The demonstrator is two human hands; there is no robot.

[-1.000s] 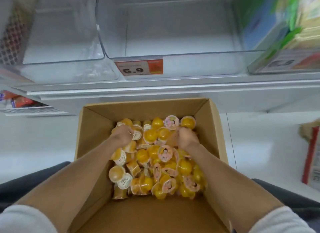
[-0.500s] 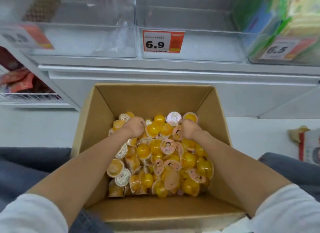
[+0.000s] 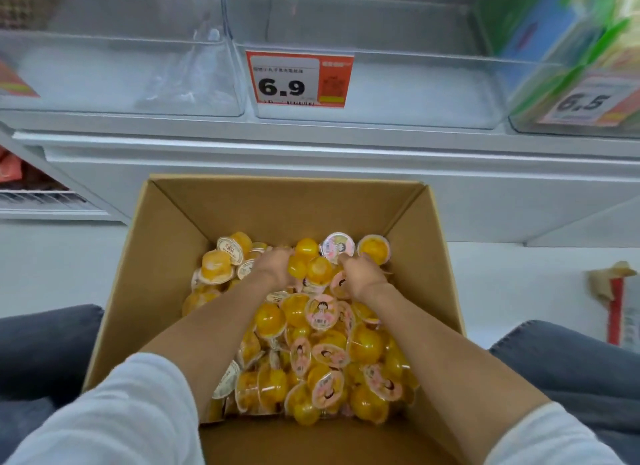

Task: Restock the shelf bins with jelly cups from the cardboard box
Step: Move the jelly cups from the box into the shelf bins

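Down inside the open cardboard box [image 3: 173, 256] both hands work at the far end of the heap of jelly cups [image 3: 322, 347]. The left hand [image 3: 273, 267] and right hand [image 3: 360, 274] have their fingers curled round yellow cups bunched between them. The cups fill the box floor from the far wall back towards the near end, where bare cardboard shows. The tall box walls stand close beside both forearms, with open room above.

Beyond the far rim runs a white shelf ledge [image 3: 311, 135]. On it stand the clear shelf bins: a left bin [image 3: 104, 73] and a middle bin [image 3: 398, 94] bearing a 6.9 price tag [image 3: 298, 78]. To the right, a bin of green packs [image 3: 571, 42] carries a 6.5 tag [image 3: 585, 101]. The box sits on a pale floor [image 3: 52, 263] between knees in grey jeans [image 3: 41, 353].
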